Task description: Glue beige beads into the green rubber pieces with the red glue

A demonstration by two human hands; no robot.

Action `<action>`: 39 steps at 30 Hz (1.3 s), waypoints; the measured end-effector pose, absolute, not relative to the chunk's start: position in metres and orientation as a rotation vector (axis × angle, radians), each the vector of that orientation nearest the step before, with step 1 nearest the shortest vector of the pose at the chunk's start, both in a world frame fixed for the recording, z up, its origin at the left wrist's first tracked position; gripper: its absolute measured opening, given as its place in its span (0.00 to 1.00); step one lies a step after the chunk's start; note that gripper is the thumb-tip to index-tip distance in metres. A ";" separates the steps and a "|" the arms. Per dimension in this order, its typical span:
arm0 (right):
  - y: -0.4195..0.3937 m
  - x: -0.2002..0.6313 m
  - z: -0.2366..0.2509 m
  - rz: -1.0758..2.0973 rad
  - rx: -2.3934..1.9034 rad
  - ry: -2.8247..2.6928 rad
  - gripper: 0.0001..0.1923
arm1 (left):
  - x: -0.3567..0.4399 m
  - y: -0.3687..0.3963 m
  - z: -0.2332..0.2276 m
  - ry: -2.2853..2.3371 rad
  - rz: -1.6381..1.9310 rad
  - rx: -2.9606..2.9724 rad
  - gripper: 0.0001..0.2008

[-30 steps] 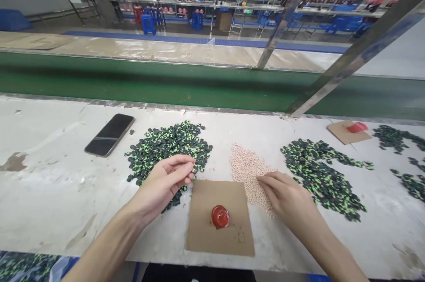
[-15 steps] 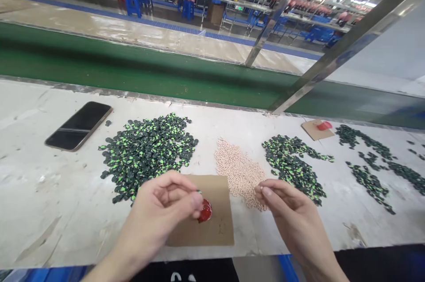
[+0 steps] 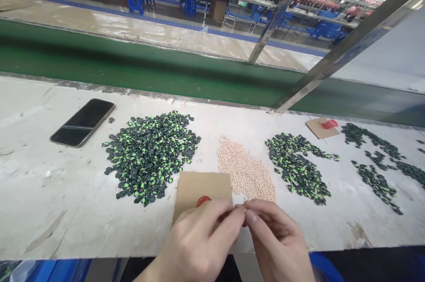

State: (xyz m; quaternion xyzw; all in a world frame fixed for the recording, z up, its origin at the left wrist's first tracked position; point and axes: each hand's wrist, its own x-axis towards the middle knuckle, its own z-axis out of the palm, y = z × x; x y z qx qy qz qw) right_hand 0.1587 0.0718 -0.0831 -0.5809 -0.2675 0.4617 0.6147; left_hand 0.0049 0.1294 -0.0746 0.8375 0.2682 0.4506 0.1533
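Note:
My left hand is closed in a pinch, its fingertips meeting those of my right hand just past the cardboard's right edge. A small dark-green piece is in the left pinch, mostly hidden by the fingers. My right hand, also pinched, holds a tiny pale pink bead against it. Under the left hand lies a square of brown cardboard bearing a red glossy blob, partly covered. Pale pink beads form a heap just beyond my fingers. To the left spreads a big pile of dark-green pieces with bright green marks.
A second pile of dark-green pieces lies right of the beads, with more clusters further right. A phone rests at the left. Far right, a small cardboard carries a red cap-like object. A green conveyor belt runs behind.
My hands were apart, the left over the red blob and the right at the bead heap. They have come together at the fingertips, lower and near the cardboard's right edge.

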 end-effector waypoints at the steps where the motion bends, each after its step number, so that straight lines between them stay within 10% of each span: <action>1: 0.071 0.160 -0.086 1.036 -1.357 -0.684 0.05 | 0.004 0.130 -0.075 0.771 1.292 2.397 0.11; 27: 0.070 0.151 -0.079 1.223 -1.347 -0.971 0.05 | -0.013 0.120 -0.082 0.864 1.244 2.305 0.08; 39: 0.070 0.156 -0.111 0.812 -1.584 -1.460 0.07 | -0.044 0.121 -0.116 1.285 1.084 1.683 0.06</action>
